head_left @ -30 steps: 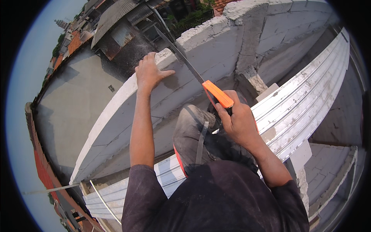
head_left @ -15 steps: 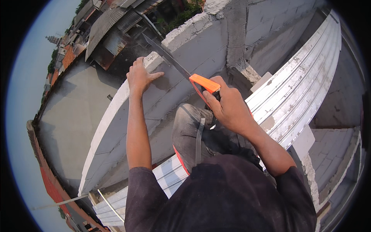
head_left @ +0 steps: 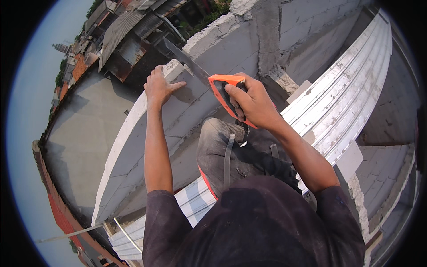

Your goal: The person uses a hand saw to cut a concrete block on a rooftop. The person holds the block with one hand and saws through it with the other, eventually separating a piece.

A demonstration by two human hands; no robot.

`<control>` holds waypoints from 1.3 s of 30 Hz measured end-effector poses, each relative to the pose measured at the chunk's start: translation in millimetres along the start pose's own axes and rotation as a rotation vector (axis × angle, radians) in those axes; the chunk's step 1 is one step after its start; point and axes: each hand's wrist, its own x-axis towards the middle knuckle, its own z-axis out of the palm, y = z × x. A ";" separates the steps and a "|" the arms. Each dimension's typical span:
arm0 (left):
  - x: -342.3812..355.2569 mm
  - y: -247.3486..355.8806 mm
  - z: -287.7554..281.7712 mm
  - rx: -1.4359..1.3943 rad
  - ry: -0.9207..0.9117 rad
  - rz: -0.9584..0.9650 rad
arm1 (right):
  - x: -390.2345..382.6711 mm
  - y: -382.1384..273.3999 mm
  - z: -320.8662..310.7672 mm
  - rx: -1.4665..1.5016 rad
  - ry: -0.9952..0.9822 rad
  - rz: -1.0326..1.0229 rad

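My right hand point(head_left: 251, 100) is wrapped round the orange and black handle of a hand saw point(head_left: 224, 91). The saw's grey blade reaches up and left, passing the broken end of a pale block wall point(head_left: 120, 153) at a gap in its top. Over the wall's top edge lies my left hand point(head_left: 159, 89), fingers on the far side and thumb stretched out along the near face. It holds no tool and rests just left of the blade. Whether the blade's teeth touch the block I cannot tell.
Ribbed metal sheets point(head_left: 338, 93) run beside and under me. A rough grey concrete column point(head_left: 269, 40) stands in the wall ahead. Beyond the wall are a lower grey roof slab point(head_left: 93, 129) and rusty corrugated roofs point(head_left: 126, 31). My bent knee point(head_left: 213, 147) is close to the wall.
The saw has shifted slightly up and left, and its handle has turned so that more of its side shows. My left hand stays on the wall.
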 end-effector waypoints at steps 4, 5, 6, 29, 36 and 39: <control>2.5 3.4 -2.2 -0.003 0.012 -0.003 | -30.6 -18.7 -2.8 -0.151 -0.013 -0.139; 2.5 3.9 -0.1 0.000 0.017 -0.001 | -39.0 -24.4 -3.2 -0.224 -0.011 -0.224; -3.1 2.9 1.5 0.004 0.017 -0.001 | -43.9 -28.5 -1.3 -0.262 0.018 -0.278; -6.6 3.8 -2.2 -0.003 0.004 -0.058 | -58.9 -34.1 14.7 -0.428 0.036 -0.214; -3.2 6.1 -5.8 -0.018 0.009 -0.043 | -13.0 -10.4 32.8 -0.593 0.032 -0.306; -3.5 3.1 -6.9 -0.021 -0.009 -0.057 | -8.4 2.0 46.3 -0.648 0.013 -0.289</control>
